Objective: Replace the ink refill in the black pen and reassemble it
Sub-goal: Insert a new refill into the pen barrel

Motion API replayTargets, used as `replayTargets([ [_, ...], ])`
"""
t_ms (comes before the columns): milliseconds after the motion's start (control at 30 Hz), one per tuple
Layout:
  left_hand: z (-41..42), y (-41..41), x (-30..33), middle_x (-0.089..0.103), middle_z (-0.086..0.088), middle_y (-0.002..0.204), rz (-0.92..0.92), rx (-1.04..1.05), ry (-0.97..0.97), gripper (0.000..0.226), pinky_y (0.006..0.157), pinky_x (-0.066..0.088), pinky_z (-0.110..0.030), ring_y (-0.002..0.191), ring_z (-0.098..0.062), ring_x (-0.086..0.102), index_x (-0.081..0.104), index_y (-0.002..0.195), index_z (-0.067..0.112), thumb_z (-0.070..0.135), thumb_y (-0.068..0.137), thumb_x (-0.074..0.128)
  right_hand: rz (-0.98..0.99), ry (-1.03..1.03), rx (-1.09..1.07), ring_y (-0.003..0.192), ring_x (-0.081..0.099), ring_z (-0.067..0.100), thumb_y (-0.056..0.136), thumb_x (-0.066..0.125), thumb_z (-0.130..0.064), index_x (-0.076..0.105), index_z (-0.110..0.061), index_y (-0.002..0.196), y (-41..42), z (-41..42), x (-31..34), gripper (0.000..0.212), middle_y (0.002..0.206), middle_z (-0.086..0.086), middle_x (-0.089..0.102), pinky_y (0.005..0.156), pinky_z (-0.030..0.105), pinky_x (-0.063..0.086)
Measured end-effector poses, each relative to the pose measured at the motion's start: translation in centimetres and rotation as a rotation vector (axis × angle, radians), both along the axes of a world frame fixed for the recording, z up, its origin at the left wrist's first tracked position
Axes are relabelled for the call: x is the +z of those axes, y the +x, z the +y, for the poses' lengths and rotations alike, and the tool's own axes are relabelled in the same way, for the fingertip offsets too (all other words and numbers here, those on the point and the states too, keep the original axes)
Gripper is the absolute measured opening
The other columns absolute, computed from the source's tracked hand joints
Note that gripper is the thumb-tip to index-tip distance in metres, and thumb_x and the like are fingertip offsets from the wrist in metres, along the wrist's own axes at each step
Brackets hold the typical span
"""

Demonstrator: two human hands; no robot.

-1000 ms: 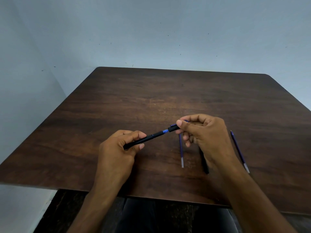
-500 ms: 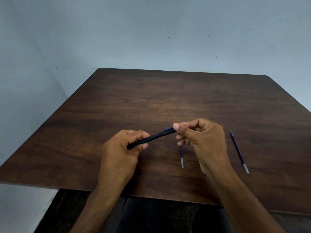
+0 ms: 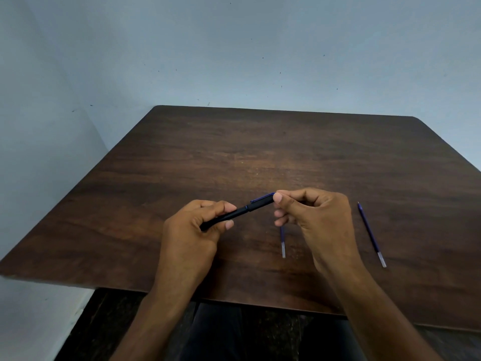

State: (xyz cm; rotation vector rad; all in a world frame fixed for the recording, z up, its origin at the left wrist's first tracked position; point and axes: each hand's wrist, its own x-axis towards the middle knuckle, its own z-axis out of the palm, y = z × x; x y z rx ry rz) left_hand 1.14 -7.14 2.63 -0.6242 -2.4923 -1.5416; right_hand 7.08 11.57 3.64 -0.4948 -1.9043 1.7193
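Note:
I hold the black pen (image 3: 243, 210) above the table's near middle, slanting up to the right. My left hand (image 3: 192, 230) grips its lower barrel. My right hand (image 3: 315, 217) pinches the capped upper end, which has a blue clip along it. The cap meets the barrel with only a thin blue line showing at the joint. One blue ink refill (image 3: 282, 242) lies on the table below my right hand, its upper part hidden by my fingers. A second blue refill (image 3: 371, 234) lies to the right of that hand, clear end toward me.
The dark wooden table (image 3: 260, 157) stands against a pale blue wall at the back and left. Its front edge runs just under my forearms, with dark floor and my legs below.
My right hand has pushed the cap along the barrel toward my left hand, closing the blue gap at the joint. The black piece lying under my right wrist is out of sight now.

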Motion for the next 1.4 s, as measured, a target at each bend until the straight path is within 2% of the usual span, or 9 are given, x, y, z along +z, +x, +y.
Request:
replayTargets([
  [200,0.7,0.7,0.0,0.071,0.017,0.09,0.062,0.034,0.059,0.03,0.076,0.043,-0.002,0.088,0.004,0.065,0.078,0.096,0.027,0.006,0.074,0.083,0.027,0.108,-0.077,0.05,0.071,0.017,0.085,0.08,-0.02,0.079,-0.017,0.076,0.2,-0.4,-0.1,0.009,0.065,-0.002,0.077,0.055,0.026,0.06],
  [467,1.0,0.7,0.4,0.07,0.018,0.088,0.126,0.052,0.014,0.03,0.077,0.044,-0.005,0.087,-0.003,0.066,0.078,0.096,0.028,0.008,0.074,0.083,0.006,0.164,-0.126,0.049,0.069,0.015,0.087,0.078,-0.017,0.077,-0.014,0.072,0.2,-0.5,-0.4,0.015,0.063,-0.002,0.075,0.055,0.031,0.06],
  [567,1.1,0.6,0.6,0.069,0.018,0.089,0.122,0.048,0.005,0.03,0.078,0.044,-0.005,0.088,-0.005,0.066,0.078,0.096,0.028,0.008,0.074,0.083,0.012,0.178,-0.138,0.048,0.068,0.015,0.088,0.078,-0.017,0.077,-0.014,0.071,0.1,-0.6,-0.6,0.017,0.062,-0.002,0.074,0.054,0.028,0.057],
  [733,0.9,0.7,0.5,0.07,0.019,0.088,0.102,0.049,0.033,0.029,0.076,0.043,-0.002,0.089,0.005,0.064,0.078,0.095,0.029,0.008,0.075,0.083,0.006,0.218,-0.107,0.048,0.069,0.01,0.088,0.077,-0.022,0.076,-0.022,0.074,-0.1,-0.5,-0.3,0.014,0.064,-0.006,0.075,0.054,0.021,0.057],
  [900,1.0,1.1,0.4,0.07,0.018,0.083,0.109,0.076,-0.009,0.024,0.074,0.045,-0.003,0.085,0.003,0.065,0.079,0.095,0.03,0.019,0.074,0.085,0.054,0.063,-0.062,0.058,0.074,0.019,0.086,0.079,-0.018,0.078,-0.015,0.082,-0.6,-0.4,0.4,0.005,0.069,0.004,0.077,0.062,0.036,0.064],
  [1033,0.8,1.4,0.3,0.067,0.021,0.079,0.148,0.099,-0.08,0.023,0.071,0.043,-0.001,0.083,0.006,0.063,0.078,0.093,0.031,0.025,0.072,0.086,0.054,-0.144,-0.004,0.058,0.073,0.024,0.084,0.079,-0.008,0.077,-0.002,0.085,-1.2,-0.6,0.5,0.006,0.068,0.013,0.076,0.061,0.038,0.064],
  [1133,0.6,1.5,0.5,0.065,0.021,0.071,0.153,0.111,-0.105,0.021,0.066,0.044,-0.003,0.081,0.005,0.063,0.078,0.088,0.033,0.036,0.069,0.085,0.041,-0.189,0.017,0.056,0.071,0.023,0.084,0.08,-0.007,0.077,-0.001,0.084,-1.7,-0.8,0.5,0.006,0.066,0.013,0.076,0.059,0.033,0.063],
  [1233,0.7,1.7,0.5,0.066,0.018,0.068,0.138,0.113,-0.135,0.023,0.061,0.048,-0.009,0.067,0.002,0.063,0.079,0.085,0.032,0.047,0.068,0.08,0.036,-0.2,0.037,0.057,0.071,0.023,0.083,0.08,-0.008,0.078,-0.001,0.085,-2.3,-1.1,0.5,0.008,0.067,0.014,0.076,0.059,0.032,0.063],
  [1400,0.7,1.3,0.3,0.07,0.017,0.068,0.087,0.136,-0.134,0.016,0.063,0.055,-0.019,0.063,0.005,0.064,0.08,0.081,0.03,0.043,0.072,0.082,0.021,-0.178,0.064,0.06,0.072,0.026,0.084,0.079,-0.008,0.078,-0.004,0.085,-2.7,-1.4,0.3,0.004,0.07,0.016,0.077,0.064,0.039,0.065],
])
